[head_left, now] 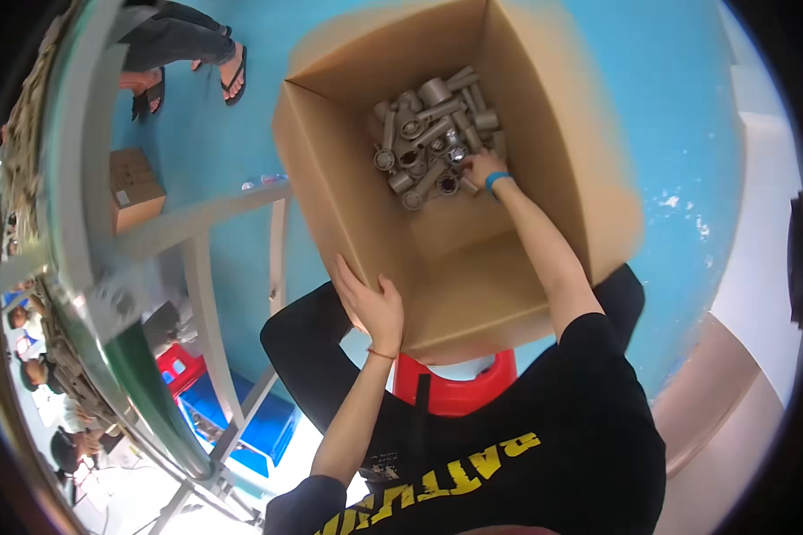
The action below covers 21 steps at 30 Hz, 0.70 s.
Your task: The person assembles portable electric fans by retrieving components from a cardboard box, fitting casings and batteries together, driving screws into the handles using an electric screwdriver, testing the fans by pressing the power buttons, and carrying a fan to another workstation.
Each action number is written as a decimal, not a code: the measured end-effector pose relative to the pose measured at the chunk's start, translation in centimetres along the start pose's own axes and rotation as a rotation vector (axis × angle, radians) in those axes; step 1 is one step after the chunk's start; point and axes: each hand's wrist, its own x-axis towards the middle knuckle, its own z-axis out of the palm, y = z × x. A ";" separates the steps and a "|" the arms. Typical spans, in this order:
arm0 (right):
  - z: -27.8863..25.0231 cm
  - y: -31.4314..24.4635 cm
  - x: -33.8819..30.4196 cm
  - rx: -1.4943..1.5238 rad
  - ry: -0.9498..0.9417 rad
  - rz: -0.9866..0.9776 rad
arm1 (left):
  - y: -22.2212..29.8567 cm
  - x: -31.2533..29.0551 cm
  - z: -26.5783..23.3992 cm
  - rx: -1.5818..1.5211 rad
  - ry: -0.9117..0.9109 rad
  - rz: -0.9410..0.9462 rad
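While the left hand (376, 312) rested on the lower left edge of a large cardboard box (482, 276), its grip stood apart, fingers straight and thumb held away from them. The right hand (485, 169), with a blue band (496, 179) at its wrist, reached inside to a heap of grey tubular parts (434, 134), which lay in the box at the upper middle of the frame. Whether that grip had closed on a part could not be told. Below the box showed a red stool (477, 392); a smaller carton (137, 209) stood on the blue floor (678, 134) at upper left.
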 end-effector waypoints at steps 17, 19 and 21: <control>-14.8 -12.6 -19.6 0.358 1.044 -0.612 | -0.2 0.4 1.1 0.024 0.091 -0.005; -17.3 -15.1 -25.7 0.348 1.065 -0.669 | -0.3 0.5 0.1 0.054 0.088 -0.031; -18.8 -16.6 -31.3 0.348 1.070 -0.732 | -0.3 0.5 -1.3 0.047 -0.072 -0.106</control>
